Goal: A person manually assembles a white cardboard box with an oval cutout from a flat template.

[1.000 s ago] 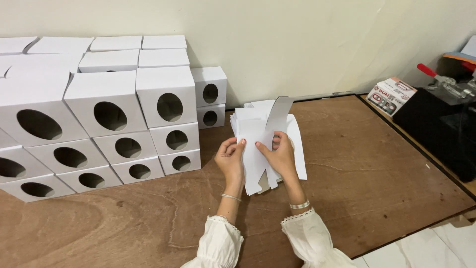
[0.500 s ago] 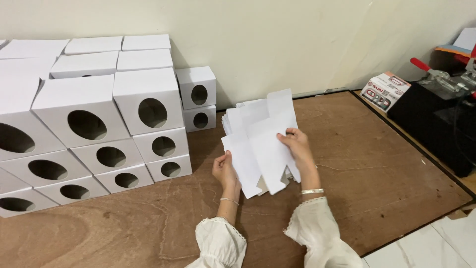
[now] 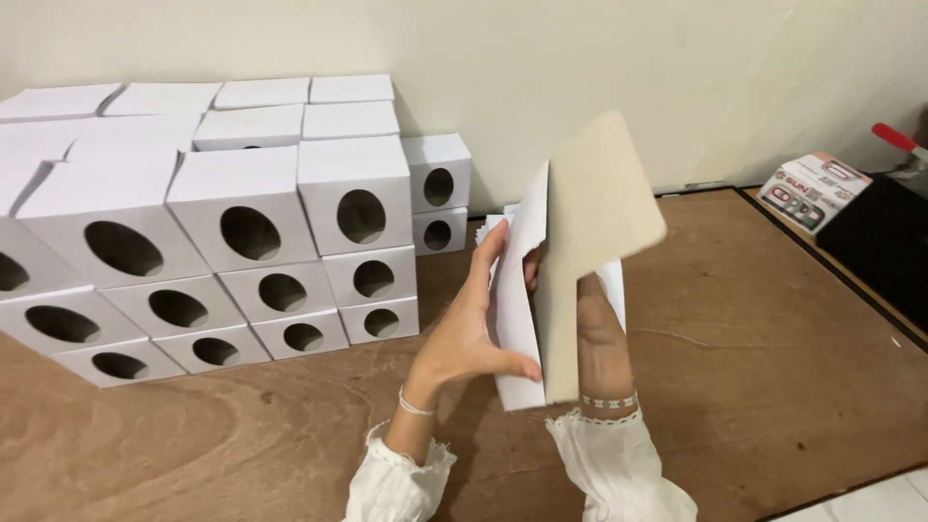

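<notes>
You lift a flat carton blank [image 3: 590,251] upright above the wooden table [image 3: 773,367].
Its raised face is beige, its folded panels white; your left hand [image 3: 474,338] grips it, your right hand's [image 3: 594,329] grip is hidden.

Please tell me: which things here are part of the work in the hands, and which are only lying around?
In use:
- flat card blank, held up by both hands
- left hand, right hand
- loose blanks on the table, behind it
- stacked white boxes with round holes

Lying about:
- printed carton at the table's far right edge
- black case beside it
- red-handled tool
</notes>
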